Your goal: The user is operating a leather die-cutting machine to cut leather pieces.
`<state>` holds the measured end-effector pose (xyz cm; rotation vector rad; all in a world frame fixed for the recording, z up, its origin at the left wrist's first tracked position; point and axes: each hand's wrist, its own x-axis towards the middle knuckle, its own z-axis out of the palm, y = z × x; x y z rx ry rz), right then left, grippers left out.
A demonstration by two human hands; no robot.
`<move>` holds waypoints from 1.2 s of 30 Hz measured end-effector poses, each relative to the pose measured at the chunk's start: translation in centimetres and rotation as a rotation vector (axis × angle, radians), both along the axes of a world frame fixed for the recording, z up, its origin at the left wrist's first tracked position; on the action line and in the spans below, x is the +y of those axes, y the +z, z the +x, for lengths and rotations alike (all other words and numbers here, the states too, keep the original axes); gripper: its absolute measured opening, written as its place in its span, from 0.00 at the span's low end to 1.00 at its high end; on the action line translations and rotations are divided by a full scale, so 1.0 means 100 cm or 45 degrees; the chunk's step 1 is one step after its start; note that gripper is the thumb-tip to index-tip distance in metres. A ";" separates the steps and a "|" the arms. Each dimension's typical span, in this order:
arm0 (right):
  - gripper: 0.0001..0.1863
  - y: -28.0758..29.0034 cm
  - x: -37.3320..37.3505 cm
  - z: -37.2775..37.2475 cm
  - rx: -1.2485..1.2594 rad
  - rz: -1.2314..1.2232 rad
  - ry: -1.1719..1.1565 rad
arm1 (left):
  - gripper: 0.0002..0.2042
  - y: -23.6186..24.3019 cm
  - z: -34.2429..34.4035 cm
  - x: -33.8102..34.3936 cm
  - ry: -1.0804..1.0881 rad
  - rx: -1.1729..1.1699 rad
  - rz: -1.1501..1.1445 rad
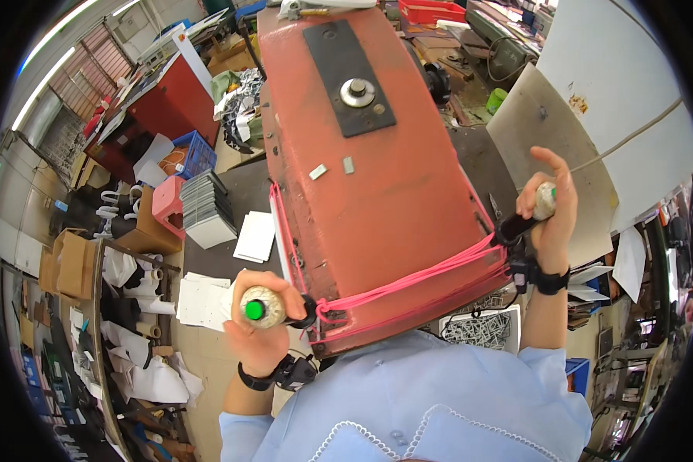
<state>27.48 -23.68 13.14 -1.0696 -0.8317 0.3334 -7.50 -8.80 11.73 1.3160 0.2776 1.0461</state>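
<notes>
My left hand (266, 348) is wrapped round a rounded handle (274, 306) covered in pale wrapping, with a green button on its end. Its twin, another pale handle (545, 202) with a green button, sits in my right hand (564, 219), whose fingers curl round it while one fingertip sticks up. Both handles stand at the front corners of a large red machine (393, 208), one on either side. Pink cord (408, 277) is stretched across the machine's front between them. Whether either button is pressed cannot be made out.
On the machine top lie two small metal pieces (348, 165) and a black plate (335, 61) with a round metal knob. White sheets (255, 236) and a stack of grey plates (208, 212) are at left. A white bin (445, 327) of small metal parts stands below the front edge.
</notes>
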 end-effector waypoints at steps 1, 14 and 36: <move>0.30 0.002 -0.001 0.007 -0.004 -0.020 -0.017 | 0.37 0.000 0.004 -0.002 -0.010 0.026 0.033; 0.29 0.006 -0.019 0.057 -0.631 -0.226 -1.020 | 0.35 -0.005 0.097 -0.024 -0.507 0.273 0.681; 0.21 -0.044 0.006 -0.003 -0.866 -0.333 -0.881 | 0.18 -0.126 0.121 0.085 0.219 1.235 1.799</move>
